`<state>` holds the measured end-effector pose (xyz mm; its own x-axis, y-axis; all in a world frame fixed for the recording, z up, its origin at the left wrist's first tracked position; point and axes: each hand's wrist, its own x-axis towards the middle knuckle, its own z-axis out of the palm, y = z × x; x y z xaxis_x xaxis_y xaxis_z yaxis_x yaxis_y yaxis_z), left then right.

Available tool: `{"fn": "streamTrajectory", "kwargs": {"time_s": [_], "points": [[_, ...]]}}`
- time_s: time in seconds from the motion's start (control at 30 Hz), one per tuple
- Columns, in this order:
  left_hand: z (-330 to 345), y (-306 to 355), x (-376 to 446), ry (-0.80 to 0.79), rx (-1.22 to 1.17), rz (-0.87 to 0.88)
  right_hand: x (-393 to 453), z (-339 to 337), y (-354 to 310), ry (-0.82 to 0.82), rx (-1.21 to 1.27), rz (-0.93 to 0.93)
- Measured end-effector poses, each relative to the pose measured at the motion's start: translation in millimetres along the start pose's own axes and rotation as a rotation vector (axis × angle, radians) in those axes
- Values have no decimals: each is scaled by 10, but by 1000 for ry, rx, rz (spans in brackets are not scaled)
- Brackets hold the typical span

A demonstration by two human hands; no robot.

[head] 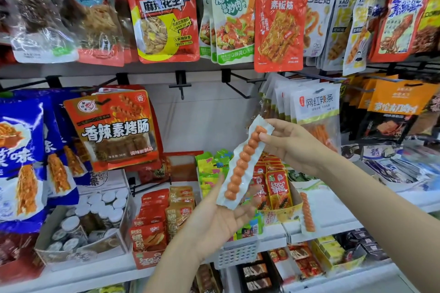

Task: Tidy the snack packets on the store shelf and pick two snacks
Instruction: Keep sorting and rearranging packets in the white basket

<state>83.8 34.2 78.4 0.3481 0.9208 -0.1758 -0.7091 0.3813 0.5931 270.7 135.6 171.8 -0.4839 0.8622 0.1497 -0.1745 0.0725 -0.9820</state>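
Head view. The left hand (214, 216) is held palm up with its fingers (247, 200) nearly straight, released rather than clenched; the lower end of a long clear sausage packet (245, 164) rests on them. The right hand (290, 147) grasps the packet's upper end, thumb pressed on the front near the top orange bead, the other fingers curled behind the wrapper. The packet slants from lower left to upper right, held in the air in front of the shelf, well off its surface.

A second packet of the same kind (307, 211) lies on the white shelf (333, 219) just right of the hands, beside a yellow carton of red sachets (278, 188). Below the left hand sits a grey slotted basket (238, 252) at the shelf's front edge.

Behind the held packet the back panel is bare between the orange hanging bag (116, 128) on the left and the white hanging bags (316, 112) just beside the right hand. Black peg hooks (181, 83) project above that gap. A carton of white-capped jars (95, 219) stands at lower left.
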Motion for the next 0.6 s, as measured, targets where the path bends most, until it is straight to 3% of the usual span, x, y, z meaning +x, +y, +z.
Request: {"fn": "streamTrajectory", "kwargs": {"time_s": [0.13, 0.23, 0.3, 0.37, 0.5, 0.6], "points": [[-29, 52, 120, 23, 133, 170, 40, -104, -6, -40, -4, 44], [-105, 101, 215, 257, 597, 387, 57, -196, -84, -143, 18, 177], [-167, 139, 282, 346, 850, 562, 64, -199, -147, -122, -40, 203], [-236, 176, 360, 386, 1032, 657, 84, -168, -145, -51, -238, 148], [-373, 275, 559, 404, 1229, 592, 220, -203, -96, 205, -633, -70], [-568, 484, 705, 538, 1626, 644, 310, -320, -108, 359, -986, -198]]}}
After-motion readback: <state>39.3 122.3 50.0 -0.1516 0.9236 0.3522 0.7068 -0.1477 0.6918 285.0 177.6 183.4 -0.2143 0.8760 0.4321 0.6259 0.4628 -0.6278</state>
